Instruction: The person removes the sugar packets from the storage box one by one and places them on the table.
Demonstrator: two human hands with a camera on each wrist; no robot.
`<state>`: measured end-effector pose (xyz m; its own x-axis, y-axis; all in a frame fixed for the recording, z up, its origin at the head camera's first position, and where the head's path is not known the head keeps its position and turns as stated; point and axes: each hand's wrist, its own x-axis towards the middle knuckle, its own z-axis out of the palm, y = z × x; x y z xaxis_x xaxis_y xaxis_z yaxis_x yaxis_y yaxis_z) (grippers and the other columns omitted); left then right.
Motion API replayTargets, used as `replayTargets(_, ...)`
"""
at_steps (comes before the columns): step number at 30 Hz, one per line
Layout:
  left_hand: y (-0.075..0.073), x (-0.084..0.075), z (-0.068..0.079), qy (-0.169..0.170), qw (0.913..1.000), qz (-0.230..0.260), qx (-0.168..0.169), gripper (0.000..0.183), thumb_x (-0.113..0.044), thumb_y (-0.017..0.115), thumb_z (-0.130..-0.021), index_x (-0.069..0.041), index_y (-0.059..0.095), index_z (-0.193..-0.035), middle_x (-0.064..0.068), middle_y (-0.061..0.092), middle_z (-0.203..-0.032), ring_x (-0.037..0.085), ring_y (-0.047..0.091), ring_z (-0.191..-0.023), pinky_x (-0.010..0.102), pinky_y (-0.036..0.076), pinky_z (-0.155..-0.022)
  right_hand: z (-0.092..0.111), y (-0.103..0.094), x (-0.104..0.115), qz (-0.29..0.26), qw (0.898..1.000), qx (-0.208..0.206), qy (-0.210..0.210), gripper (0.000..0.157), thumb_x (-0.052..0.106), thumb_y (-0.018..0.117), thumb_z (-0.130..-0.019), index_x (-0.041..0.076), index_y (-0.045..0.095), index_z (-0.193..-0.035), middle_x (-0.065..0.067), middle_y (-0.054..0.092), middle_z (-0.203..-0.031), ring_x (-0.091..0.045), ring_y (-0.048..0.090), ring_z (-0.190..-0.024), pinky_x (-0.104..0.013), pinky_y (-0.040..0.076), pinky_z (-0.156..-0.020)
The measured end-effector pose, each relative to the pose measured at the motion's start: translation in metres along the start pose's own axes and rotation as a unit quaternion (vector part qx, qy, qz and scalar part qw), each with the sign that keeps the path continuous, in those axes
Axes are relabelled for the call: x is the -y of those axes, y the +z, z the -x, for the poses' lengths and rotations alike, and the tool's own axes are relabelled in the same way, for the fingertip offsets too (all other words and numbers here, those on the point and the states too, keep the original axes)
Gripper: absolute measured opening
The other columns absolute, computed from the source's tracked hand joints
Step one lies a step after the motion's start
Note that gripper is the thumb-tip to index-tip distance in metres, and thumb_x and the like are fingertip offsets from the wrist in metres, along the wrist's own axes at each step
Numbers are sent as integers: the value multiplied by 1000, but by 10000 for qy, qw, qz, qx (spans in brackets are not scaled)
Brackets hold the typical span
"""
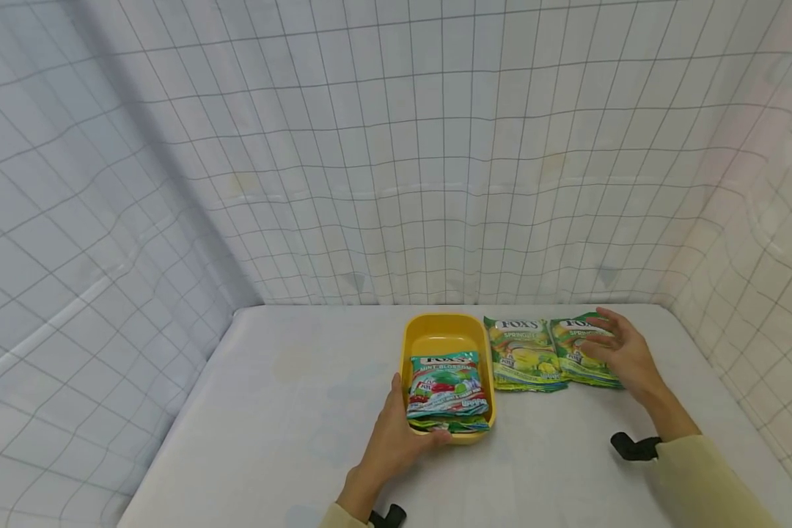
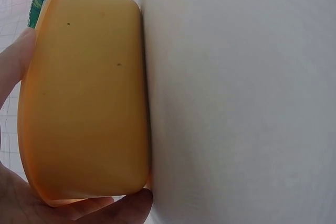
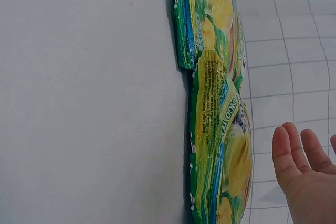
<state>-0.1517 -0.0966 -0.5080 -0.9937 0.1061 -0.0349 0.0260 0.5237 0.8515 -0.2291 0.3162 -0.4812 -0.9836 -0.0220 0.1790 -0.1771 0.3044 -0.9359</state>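
Observation:
A yellow plastic tub (image 1: 442, 323) stands on the white table. Inside it a teal candy bag (image 1: 447, 389) marked Mint Blossom lies over a green-edged candy bag (image 1: 450, 424). My left hand (image 1: 394, 441) grips the tub's front left corner, thumb at the front rim and fingers along the left side. To the right of the tub, two green and yellow Fox's candy bags lie side by side: the left bag (image 1: 523, 356) and the right bag (image 1: 577, 345). My right hand (image 1: 623, 358) hovers over the right bag with loosely bent, spread fingers and nothing in them.
A white sheet with a grid of dark lines (image 1: 435, 183) hangs behind the table and along both sides. The white tabletop (image 1: 290, 411) extends left of the tub and in front of the bags. Each wrist wears a black camera mount (image 1: 633, 446).

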Motion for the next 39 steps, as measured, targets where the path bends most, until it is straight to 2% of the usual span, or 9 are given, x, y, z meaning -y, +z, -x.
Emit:
replayTargets(5, 0, -1, 0, -22, 10000, 16, 23, 139, -59, 89, -69, -3, 4, -163, 22, 29, -160, 38, 40, -140, 59, 34, -112, 2, 6, 1, -232, 9996, 166, -27, 80, 13, 71, -98, 3, 21, -161, -26, 39, -150, -8, 57, -116, -17, 52, -83)
replayTargets(12, 0, 0, 0, 17, 10000, 56, 6, 139, -58, 90, -69, -2, 4, -163, 21, 30, -160, 37, 40, -140, 59, 34, -112, 4, 14, 3, -746, 9956, 412, -379, 74, 4, 69, -98, 5, 27, -159, 3, 51, -139, -10, 61, -115, -19, 53, -85)
replayTargets(16, 0, 1, -1, 1, 10000, 80, 6, 139, -58, 90, -68, -3, 4, -163, 20, 32, -159, 36, 42, -139, 58, 35, -112, 3, 20, 10, -822, 9937, 499, -574, 72, 1, 68, -97, 5, 29, -158, -1, 51, -140, -6, 61, -113, -20, 54, -85)
replayTargets(23, 0, 1, -1, -22, 10000, 71, 5, 139, -58, 90, -69, -3, 4, -163, 21, 32, -159, 36, 42, -138, 59, 35, -111, 3, 30, 17, -728, 9940, 610, -535, 72, 4, 66, -99, 7, 27, -159, -12, 48, -145, -14, 58, -120, -20, 53, -87)
replayTargets(30, 1, 2, 1, -31, 10000, -46, -13, 139, -60, 89, -69, -2, 4, -163, 22, 30, -160, 38, 40, -140, 59, 35, -112, 5, 43, 15, -848, 9925, 713, -517, 69, 5, 66, -99, 4, 28, -158, 6, 52, -138, -17, 61, -119, -23, 54, -87)
replayTargets(35, 1, 2, 0, -35, 10000, -26, -18, 140, -61, 89, -68, -2, 4, -163, 22, 30, -160, 38, 40, -140, 59, 35, -112, 5, 51, 17, -905, 9912, 805, -541, 69, 4, 66, -99, 3, 29, -157, -3, 51, -141, -20, 61, -121, -26, 56, -86)
replayTargets(39, 1, 3, 0, 30, 10000, -8, -33, 140, -61, 89, -68, -3, 4, -163, 22, 32, -159, 38, 41, -139, 58, 36, -111, 4, 58, 20, -896, 9901, 929, -544, 69, 5, 66, -99, 3, 29, -157, -23, 45, -147, -25, 61, -122, -28, 56, -86)
